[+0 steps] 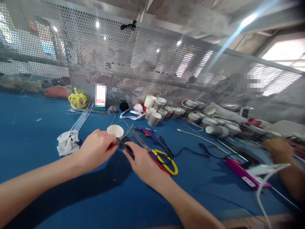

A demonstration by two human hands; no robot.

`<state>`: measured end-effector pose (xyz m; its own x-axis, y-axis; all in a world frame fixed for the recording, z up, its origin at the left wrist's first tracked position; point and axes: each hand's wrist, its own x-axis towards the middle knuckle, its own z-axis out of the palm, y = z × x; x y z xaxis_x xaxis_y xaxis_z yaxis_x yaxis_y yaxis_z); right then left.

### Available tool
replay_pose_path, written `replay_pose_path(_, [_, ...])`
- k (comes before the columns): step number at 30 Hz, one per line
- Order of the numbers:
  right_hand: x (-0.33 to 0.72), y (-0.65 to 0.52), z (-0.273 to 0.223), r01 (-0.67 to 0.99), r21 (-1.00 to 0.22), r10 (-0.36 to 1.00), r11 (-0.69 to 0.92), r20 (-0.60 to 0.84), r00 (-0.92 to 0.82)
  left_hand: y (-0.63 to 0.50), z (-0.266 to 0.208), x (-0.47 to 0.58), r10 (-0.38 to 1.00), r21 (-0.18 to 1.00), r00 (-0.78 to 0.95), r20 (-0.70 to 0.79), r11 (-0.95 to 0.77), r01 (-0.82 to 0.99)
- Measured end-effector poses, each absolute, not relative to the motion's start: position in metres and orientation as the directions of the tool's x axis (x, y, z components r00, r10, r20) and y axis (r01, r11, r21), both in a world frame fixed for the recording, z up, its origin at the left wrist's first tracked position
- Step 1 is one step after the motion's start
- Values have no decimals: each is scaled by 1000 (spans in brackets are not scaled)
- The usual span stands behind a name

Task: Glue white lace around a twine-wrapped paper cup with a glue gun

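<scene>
My left hand [101, 144] is closed in a pinch beside a white paper cup [115, 130]; what the fingers hold is hidden. In my right hand [141, 160] is a dark hand tool [124, 145] with black handles, perhaps small pliers or cutters. Its tip reaches the fingertips of my left hand, just in front of the cup. Grey yarn runs from a small ball [112, 110] behind the cup towards it. Scissors with yellow-and-red handles [165, 159] lie right beside my right hand, and a blue glue gun [147, 133] rests beyond them.
Crumpled white paper [68, 143] and clear strips lie left. Several wrapped cups [154, 118] stand along the back, before a perforated metal screen [100, 57]. A purple power strip [245, 173], cables and another person's hand [278, 149] are at right.
</scene>
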<state>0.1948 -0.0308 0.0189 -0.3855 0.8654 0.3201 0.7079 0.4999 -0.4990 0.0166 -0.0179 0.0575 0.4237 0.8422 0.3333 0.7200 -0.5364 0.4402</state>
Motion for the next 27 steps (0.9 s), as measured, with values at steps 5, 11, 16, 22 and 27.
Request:
replay_pose_path(5, [196,-35,31,617,-601,857,508,284,-430,-7,54,9,787,852,605,121,-395,344])
replay_pose_path(11, [197,-39,38,497,-709,838,500,252,-484,3,36,8,622,973,783,-12,188,-134])
replay_pose_path(16, [197,-40,37,498,-688,826,527,276,-492,-1,34,12,642,959,766,-26,233,-163])
replay_pose_path(22, [194,-32,22,664,-545,860,511,326,-394,-10,50,15,868,803,481,122,-371,465])
replay_pose_path(27, [194,-29,16,720,-498,873,483,330,-358,-14,51,18,858,556,424,290,-512,655])
